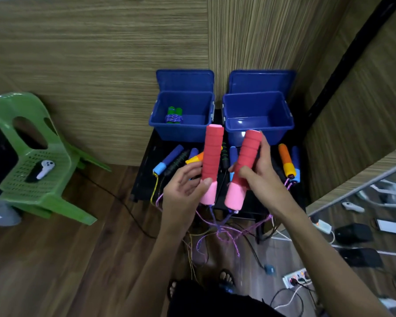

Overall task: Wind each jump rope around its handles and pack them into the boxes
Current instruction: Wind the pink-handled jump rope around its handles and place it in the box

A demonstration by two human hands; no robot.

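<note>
Here, in the head view, the left hand (184, 188) holds one red-and-pink handle (212, 163) upright, thumb pressed on its pink lower section and fingers curled behind it. The right hand (260, 177) grips a second red-and-pink handle (244, 168), tilted slightly right, fingers wrapped round its middle. The two handles stand just beside each other, apart, above the black counter (144, 179). Their purple rope (222, 229) hangs loose from both lower ends toward the floor.

Behind them stand two open blue boxes. The left box (181, 131) contains a wound green-handled rope (174, 115). The right box (258, 131) shows only its blue interior. Further unwound ropes (169, 160) lie on the counter. A green chair (36, 156) stands at left.
</note>
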